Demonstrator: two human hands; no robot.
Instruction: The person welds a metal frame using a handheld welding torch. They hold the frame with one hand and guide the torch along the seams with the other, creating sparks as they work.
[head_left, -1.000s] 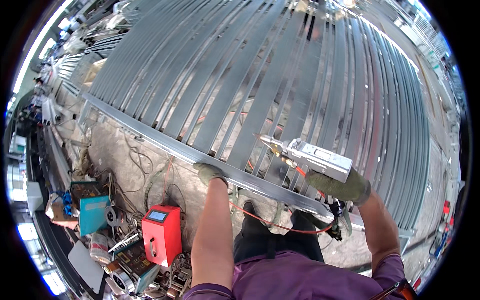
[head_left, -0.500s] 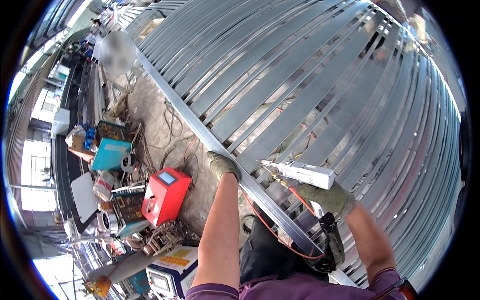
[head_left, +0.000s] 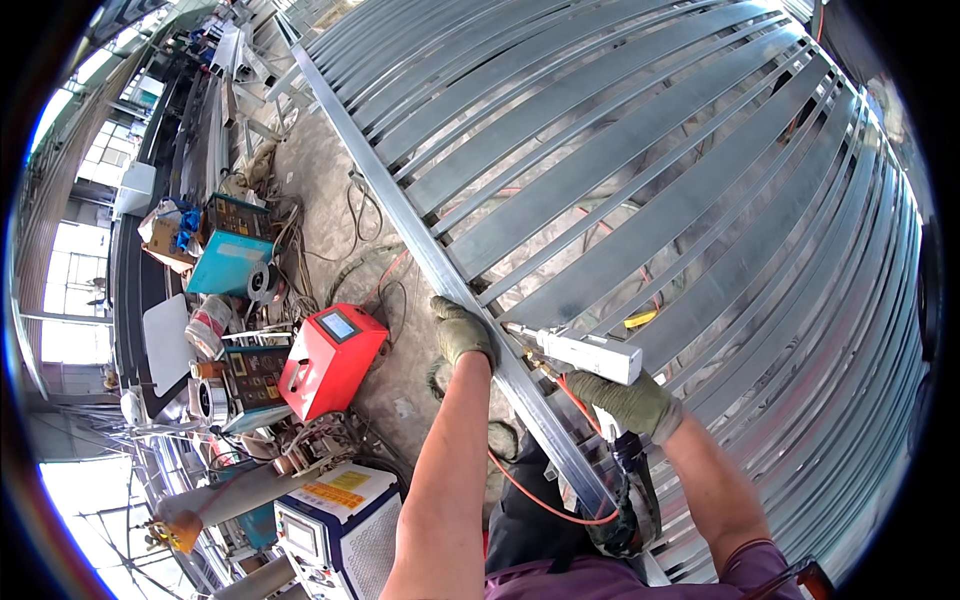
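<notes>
A galvanized metal frame fills the centre and right, with many slats meeting a long edge rail (head_left: 402, 213). My left hand (head_left: 464, 334), in a green work glove, is closed over that rail with the forearm stretched out. In my right hand (head_left: 632, 403), also gloved, is a welding gun (head_left: 588, 352) with a boxy silver-white body. Its narrow nozzle points left, with the tip beside the rail at a slat's end, close to my left hand. Whether the tip touches the metal cannot be made out. An orange hose (head_left: 540, 512) runs from the gun below the rail.
On the floor to the left stand a red machine with a small screen (head_left: 330, 362), a teal wire-feeder box (head_left: 232, 258) and a white-and-blue cabinet (head_left: 340, 520). Cables (head_left: 365, 215) lie loose on the concrete. A yellow object (head_left: 641, 318) shows through the slats.
My view has shifted, so the frame and machines sit differently. The gun's nozzle has come nearer to the rail and to my left hand. Both hands keep their holds.
</notes>
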